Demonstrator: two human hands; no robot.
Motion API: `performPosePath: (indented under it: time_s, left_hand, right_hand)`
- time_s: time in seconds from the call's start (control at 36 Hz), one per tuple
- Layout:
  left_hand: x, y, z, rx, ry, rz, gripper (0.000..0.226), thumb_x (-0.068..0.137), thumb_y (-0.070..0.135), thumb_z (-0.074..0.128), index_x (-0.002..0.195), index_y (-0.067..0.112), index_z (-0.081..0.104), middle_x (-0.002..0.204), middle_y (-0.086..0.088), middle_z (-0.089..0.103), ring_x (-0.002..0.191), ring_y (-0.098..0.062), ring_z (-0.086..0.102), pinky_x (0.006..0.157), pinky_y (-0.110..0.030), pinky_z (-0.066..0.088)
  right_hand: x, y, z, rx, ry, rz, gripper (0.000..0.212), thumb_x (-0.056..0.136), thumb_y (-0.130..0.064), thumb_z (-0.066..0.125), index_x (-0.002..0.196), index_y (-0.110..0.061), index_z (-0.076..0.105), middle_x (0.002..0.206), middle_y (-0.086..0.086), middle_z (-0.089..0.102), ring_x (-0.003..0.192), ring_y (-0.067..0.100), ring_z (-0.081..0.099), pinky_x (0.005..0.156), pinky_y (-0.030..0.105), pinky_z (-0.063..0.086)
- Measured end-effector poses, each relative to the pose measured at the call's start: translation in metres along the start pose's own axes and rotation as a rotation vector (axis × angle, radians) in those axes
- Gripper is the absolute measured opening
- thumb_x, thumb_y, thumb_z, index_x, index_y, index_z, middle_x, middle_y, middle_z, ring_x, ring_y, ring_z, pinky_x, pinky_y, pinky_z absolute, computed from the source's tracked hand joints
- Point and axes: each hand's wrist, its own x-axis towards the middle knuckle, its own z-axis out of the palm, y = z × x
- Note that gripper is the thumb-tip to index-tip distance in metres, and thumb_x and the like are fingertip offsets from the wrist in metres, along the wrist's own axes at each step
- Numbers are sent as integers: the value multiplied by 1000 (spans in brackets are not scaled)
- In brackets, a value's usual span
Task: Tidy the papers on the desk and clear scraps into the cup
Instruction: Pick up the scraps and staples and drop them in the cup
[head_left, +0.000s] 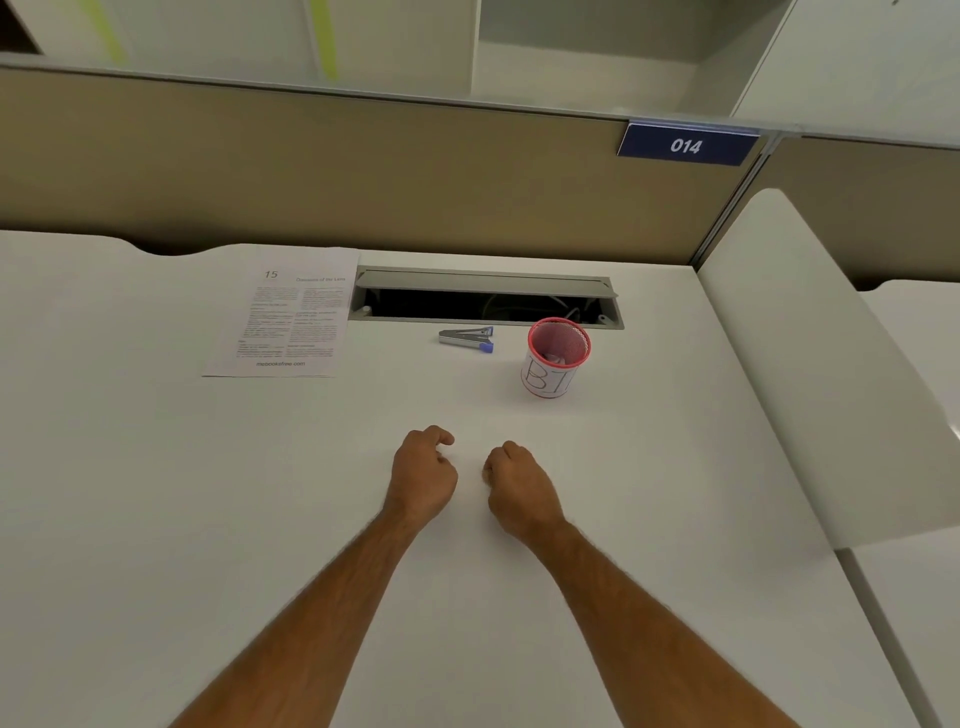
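A printed paper sheet lies flat at the back left of the white desk. A red mesh cup with a white label stands at the back right, with crumpled scraps inside. My left hand and my right hand rest side by side on the desk in front of the cup, fingers curled under, nothing visible in either.
A silver stapler with blue ends lies between the sheet and the cup. Behind it an open cable tray slot cuts into the desk. A beige partition with a blue sign "014" runs along the back. A white divider stands at right.
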Motion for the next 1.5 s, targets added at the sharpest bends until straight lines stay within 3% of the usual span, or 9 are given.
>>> performPosePath:
  time_s: [0.22,0.33,0.44,0.61,0.81,1.22,1.39,1.5]
  left_hand:
    - [-4,-2,-7,0,13,9,38,92,-6,45,118,15,63,128,-8,60,114,-20,58,86,-18,40]
    - [-3,0,-9,-9,21,12,38,92,-6,44,118,15,64,128,-8,59,116,-22,58,85,-19,40]
    - [-3,1,-8,-8,17,13,40,92,-6,43,119,14,63,130,-8,58,118,-21,57,85,-18,39]
    - [-4,3,-7,-6,13,19,39,92,-6,44,120,14,63,130,-8,58,120,-22,57,88,-18,40]
    - [-3,-3,-11,4,17,4,38,92,-6,44,119,14,63,129,-8,58,113,-21,60,85,-19,42]
    - [0,1,-16,-2,23,23,38,92,-7,47,118,15,63,129,-7,58,111,-20,60,84,-18,42]
    - [0,-1,-17,-12,22,11,39,91,-8,46,118,14,63,129,-7,57,112,-20,60,84,-19,43]
    - [-1,-3,-17,-17,23,4,40,91,-9,45,119,14,63,130,-7,56,112,-20,59,85,-19,43]
  right_hand:
    - [1,3,0,42,-12,7,26,88,9,41,108,-1,55,111,13,54,101,25,48,82,30,41]
    - [1,8,-6,117,7,48,15,95,-1,41,99,-4,55,102,10,56,92,23,51,76,31,43]
    - [0,10,-9,130,12,39,15,96,-6,46,94,-5,61,97,9,60,88,24,55,75,35,48]
    - [-1,7,-1,138,73,37,18,95,-11,54,96,-7,72,94,6,63,87,20,58,74,29,46]
    - [-1,1,6,98,93,36,17,93,-5,51,93,-4,68,95,7,62,89,22,57,76,34,49]
    - [-5,-1,10,-24,35,-42,28,83,11,41,103,-2,55,106,13,53,97,24,46,81,32,43]
    - [-3,8,6,115,57,-14,19,96,-4,43,106,-10,59,104,5,56,95,19,49,78,29,45]
    - [1,13,-2,182,3,-71,28,94,-7,52,113,-19,67,101,0,61,97,16,51,77,27,42]
